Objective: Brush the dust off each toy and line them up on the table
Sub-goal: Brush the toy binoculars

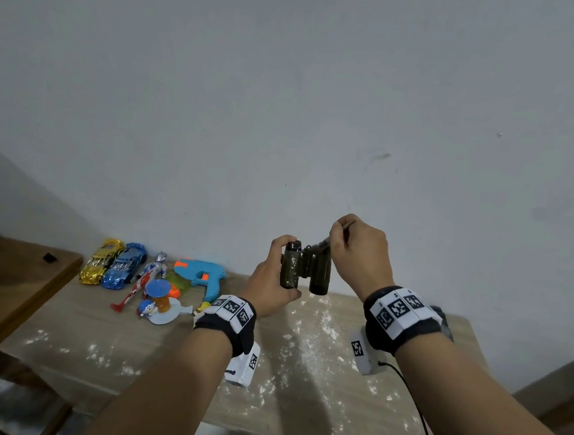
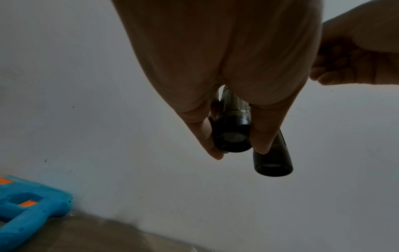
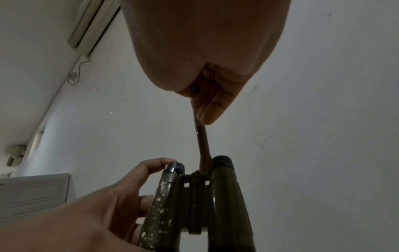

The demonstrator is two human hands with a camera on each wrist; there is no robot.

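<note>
Dark olive toy binoculars (image 1: 305, 268) (image 3: 194, 204) (image 2: 233, 134) hang above the table's far edge. My left hand (image 1: 274, 278) (image 2: 235, 148) grips their left barrel, which is speckled with white dust. My right hand (image 1: 355, 250) (image 3: 207, 102) pinches a thin brush (image 3: 201, 145) whose tip sits in the hinge between the two eyepieces. A gold car (image 1: 101, 260), a blue car (image 1: 124, 266), a red-and-silver figure (image 1: 143, 280), a blue toy pistol (image 1: 202, 274) (image 2: 28, 206) and a small blue-and-orange toy (image 1: 159, 301) lie at the table's far left.
The pale table (image 1: 130, 352) is strewn with white dust (image 1: 306, 342) across its middle. A grey wall stands right behind it. A brown wooden surface (image 1: 9, 281) adjoins on the left and a tan box (image 1: 564, 390) stands at the right.
</note>
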